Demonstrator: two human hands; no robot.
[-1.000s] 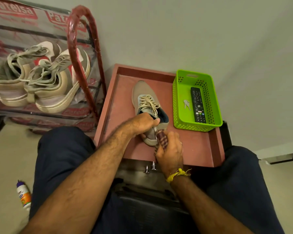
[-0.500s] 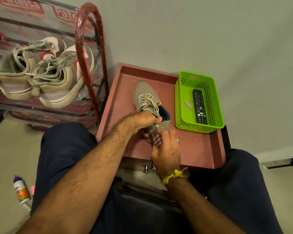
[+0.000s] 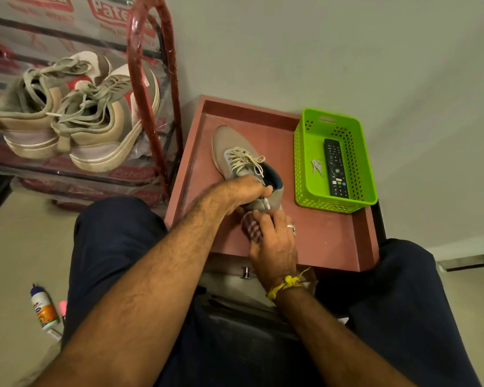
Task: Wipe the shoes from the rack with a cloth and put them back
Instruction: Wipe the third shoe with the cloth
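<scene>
A grey-beige sneaker (image 3: 229,146) with pale laces lies on the reddish table (image 3: 327,236), toe pointing away from me. My left hand (image 3: 245,191) grips its heel collar, thumb at the opening. My right hand (image 3: 274,244) holds a checked cloth (image 3: 251,227) against the heel's near side. Two more beige sneakers (image 3: 95,121) sit on the red shoe rack (image 3: 151,88) at the left.
A green plastic basket (image 3: 305,152) at the table's right holds a black remote (image 3: 336,169) and a small key. A white bottle (image 3: 44,308) lies on the floor at lower left. My knees flank the table. A grey wall stands behind.
My right hand with the cloth slid left and down along the heel. The left hand kept its grip on the shoe.
</scene>
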